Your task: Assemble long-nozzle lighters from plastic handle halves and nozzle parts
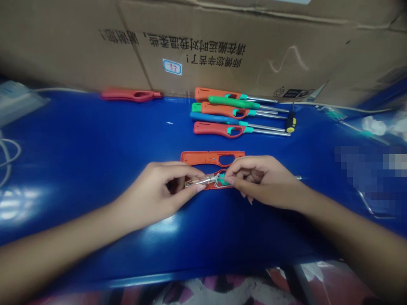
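Observation:
An orange lighter shell half [194,158] lies open-side up on the blue table. Just in front of it is a second orange shell half [210,186], partly covered by both hands. My left hand [171,186] pinches a clear cartridge [201,181] between thumb and fingers, above the left part of that shell. My right hand [251,180] has its thumb and index finger pressed together at a teal-green part [224,179] with thin white wire beside it. Whether the right fingers grip the part or the wire is too small to tell. A metal tip [298,178] shows beyond my right hand.
Several lighters with metal rods, one red [210,128], lie behind the hands, beside a black-yellow screwdriver [291,123]. Red shells [127,95] rest farther left. A cardboard box [95,55] stands along the back. Plastic bags [19,101] and white cable [8,159] are at the left.

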`<control>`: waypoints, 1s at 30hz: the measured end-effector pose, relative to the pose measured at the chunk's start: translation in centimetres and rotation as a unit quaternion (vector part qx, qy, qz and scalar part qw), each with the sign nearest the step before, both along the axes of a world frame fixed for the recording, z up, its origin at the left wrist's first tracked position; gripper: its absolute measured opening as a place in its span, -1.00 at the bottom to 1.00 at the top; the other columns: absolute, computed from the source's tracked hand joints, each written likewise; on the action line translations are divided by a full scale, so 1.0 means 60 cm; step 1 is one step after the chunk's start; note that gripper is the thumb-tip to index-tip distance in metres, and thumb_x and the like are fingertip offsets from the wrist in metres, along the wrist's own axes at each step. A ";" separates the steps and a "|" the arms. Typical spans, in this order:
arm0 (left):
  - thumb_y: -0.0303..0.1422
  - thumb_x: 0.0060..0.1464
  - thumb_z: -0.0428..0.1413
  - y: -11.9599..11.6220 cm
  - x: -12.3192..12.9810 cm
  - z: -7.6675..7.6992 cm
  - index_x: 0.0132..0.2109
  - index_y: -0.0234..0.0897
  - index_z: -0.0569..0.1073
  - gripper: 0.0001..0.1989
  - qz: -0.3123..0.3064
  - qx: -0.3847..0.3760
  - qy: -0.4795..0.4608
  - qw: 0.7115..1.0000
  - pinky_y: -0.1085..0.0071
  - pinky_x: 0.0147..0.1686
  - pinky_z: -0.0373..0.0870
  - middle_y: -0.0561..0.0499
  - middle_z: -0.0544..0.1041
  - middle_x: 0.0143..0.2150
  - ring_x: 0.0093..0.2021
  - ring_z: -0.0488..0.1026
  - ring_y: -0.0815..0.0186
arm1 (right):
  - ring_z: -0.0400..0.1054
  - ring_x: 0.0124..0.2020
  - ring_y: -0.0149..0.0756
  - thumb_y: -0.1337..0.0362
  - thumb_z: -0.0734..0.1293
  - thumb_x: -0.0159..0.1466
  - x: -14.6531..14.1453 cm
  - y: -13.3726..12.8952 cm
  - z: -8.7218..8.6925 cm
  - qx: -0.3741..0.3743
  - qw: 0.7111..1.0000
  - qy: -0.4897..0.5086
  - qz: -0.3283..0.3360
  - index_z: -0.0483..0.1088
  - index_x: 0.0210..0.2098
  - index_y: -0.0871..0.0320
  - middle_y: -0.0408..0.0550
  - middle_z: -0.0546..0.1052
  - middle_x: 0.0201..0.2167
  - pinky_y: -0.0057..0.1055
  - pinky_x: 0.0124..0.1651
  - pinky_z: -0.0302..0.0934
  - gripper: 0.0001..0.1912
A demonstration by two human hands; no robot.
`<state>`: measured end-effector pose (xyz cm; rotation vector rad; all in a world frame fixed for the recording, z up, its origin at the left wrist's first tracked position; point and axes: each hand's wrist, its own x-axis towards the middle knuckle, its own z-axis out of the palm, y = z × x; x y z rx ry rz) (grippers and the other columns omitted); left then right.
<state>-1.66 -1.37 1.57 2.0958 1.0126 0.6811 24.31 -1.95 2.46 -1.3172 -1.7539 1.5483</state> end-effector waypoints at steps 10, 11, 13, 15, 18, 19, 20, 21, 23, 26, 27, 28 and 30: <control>-0.29 0.23 0.20 -0.001 -0.002 0.002 -0.04 -0.20 0.64 -0.79 0.002 -0.014 0.009 1.000 0.55 -0.49 0.35 0.01 0.62 -0.30 -0.47 0.45 0.43 | 0.28 -0.67 -0.50 0.16 0.39 0.30 -0.006 0.000 0.001 0.000 1.000 -0.008 -0.004 0.49 -0.26 0.17 -0.22 0.42 -0.58 -0.55 -0.65 0.28 -0.82; -0.29 0.23 0.20 -0.001 -0.001 0.002 -0.04 -0.20 0.64 -0.79 0.001 -0.015 0.009 1.000 0.55 -0.50 0.35 0.02 0.62 -0.31 -0.47 0.45 0.43 | 0.28 -0.67 -0.51 0.16 0.39 0.30 -0.006 0.000 0.001 -0.001 1.000 -0.009 -0.004 0.50 -0.26 0.17 -0.22 0.43 -0.58 -0.55 -0.65 0.27 -0.81; -0.28 0.23 0.20 -0.001 -0.001 0.002 -0.04 -0.20 0.64 -0.79 0.000 -0.016 0.008 1.000 0.55 -0.50 0.35 0.02 0.62 -0.32 -0.48 0.45 0.44 | 0.28 -0.67 -0.51 0.16 0.40 0.30 -0.006 0.001 0.000 0.002 1.000 -0.009 -0.006 0.51 -0.25 0.17 -0.22 0.43 -0.58 -0.56 -0.66 0.25 -0.81; -0.28 0.23 0.20 -0.001 -0.001 0.001 -0.04 -0.19 0.64 -0.79 -0.003 -0.014 0.006 1.000 0.54 -0.49 0.36 0.01 0.62 -0.31 -0.47 0.45 0.43 | 0.27 -0.68 -0.52 0.16 0.40 0.30 -0.006 0.001 -0.002 0.011 1.000 -0.008 -0.008 0.52 -0.26 0.16 -0.23 0.42 -0.59 -0.56 -0.67 0.23 -0.82; -0.29 0.23 0.21 -0.001 -0.001 -0.001 -0.03 -0.17 0.64 -0.79 -0.004 -0.012 0.007 1.000 0.54 -0.48 0.38 0.02 0.63 -0.29 -0.46 0.47 0.43 | 0.27 -0.67 -0.52 0.17 0.40 0.31 -0.007 0.001 -0.003 0.033 0.999 -0.008 -0.003 0.53 -0.27 0.16 -0.23 0.42 -0.58 -0.55 -0.67 0.20 -0.83; -0.29 0.23 0.21 -0.001 -0.002 -0.002 -0.03 -0.17 0.64 -0.80 -0.003 -0.012 0.008 1.000 0.54 -0.48 0.39 0.02 0.64 -0.28 -0.45 0.48 0.42 | 0.27 -0.67 -0.53 0.19 0.40 0.31 -0.008 0.001 -0.003 0.044 0.999 -0.009 0.000 0.53 -0.28 0.17 -0.23 0.42 -0.57 -0.55 -0.66 0.19 -0.84; -0.28 0.23 0.21 0.000 -0.002 -0.002 -0.04 -0.17 0.64 -0.80 -0.002 -0.012 0.009 1.000 0.53 -0.47 0.40 0.01 0.64 -0.26 -0.44 0.48 0.42 | 0.27 -0.66 -0.54 0.21 0.40 0.31 -0.008 0.000 -0.003 0.058 0.998 -0.008 0.002 0.53 -0.29 0.17 -0.22 0.43 -0.56 -0.56 -0.66 0.18 -0.85; -0.28 0.23 0.21 0.000 -0.002 -0.003 -0.04 -0.16 0.64 -0.80 -0.001 -0.014 0.011 1.000 0.53 -0.46 0.41 0.00 0.65 -0.25 -0.43 0.50 0.41 | 0.26 -0.65 -0.55 0.23 0.39 0.31 -0.009 0.000 -0.003 0.074 0.997 -0.008 0.004 0.53 -0.30 0.18 -0.21 0.43 -0.55 -0.56 -0.65 0.18 -0.86; -0.27 0.23 0.21 0.000 -0.003 -0.003 -0.04 -0.16 0.65 -0.80 0.000 -0.015 0.011 1.000 0.53 -0.45 0.43 -0.01 0.65 -0.23 -0.41 0.51 0.40 | 0.25 -0.64 -0.56 0.25 0.39 0.31 -0.010 0.000 -0.002 0.101 0.995 -0.009 0.005 0.53 -0.31 0.18 -0.20 0.43 -0.53 -0.57 -0.64 0.15 -0.87; -0.26 0.23 0.21 0.000 -0.003 -0.002 -0.04 -0.16 0.65 -0.79 -0.002 -0.013 0.013 1.000 0.52 -0.43 0.45 -0.02 0.66 -0.21 -0.37 0.54 0.38 | 0.22 -0.62 -0.56 0.25 0.39 0.31 -0.011 -0.001 -0.001 0.114 0.993 -0.013 0.002 0.53 -0.31 0.18 -0.20 0.42 -0.52 -0.57 -0.64 0.12 -0.87; -0.26 0.23 0.21 0.000 -0.003 -0.002 -0.04 -0.16 0.65 -0.79 -0.002 -0.012 0.014 1.000 0.52 -0.42 0.45 -0.02 0.66 -0.20 -0.36 0.54 0.37 | 0.21 -0.62 -0.56 0.25 0.39 0.31 -0.011 -0.001 -0.001 0.114 0.993 -0.014 0.001 0.52 -0.31 0.18 -0.20 0.41 -0.52 -0.56 -0.64 0.11 -0.87; -0.26 0.23 0.21 0.000 -0.003 -0.001 -0.04 -0.16 0.65 -0.79 -0.002 -0.010 0.015 1.000 0.51 -0.42 0.46 -0.02 0.66 -0.20 -0.36 0.54 0.37 | 0.21 -0.62 -0.56 0.25 0.38 0.31 -0.011 -0.002 -0.001 0.114 0.993 -0.013 0.000 0.52 -0.32 0.19 -0.21 0.41 -0.52 -0.56 -0.64 0.10 -0.87; -0.27 0.23 0.21 0.000 -0.003 -0.001 -0.03 -0.15 0.65 -0.79 -0.002 -0.012 0.016 1.000 0.51 -0.41 0.47 -0.01 0.66 -0.21 -0.35 0.55 0.37 | 0.19 -0.63 -0.56 0.27 0.38 0.31 -0.011 -0.002 -0.002 0.116 0.993 -0.014 0.000 0.52 -0.32 0.20 -0.21 0.40 -0.53 -0.55 -0.64 0.09 -0.87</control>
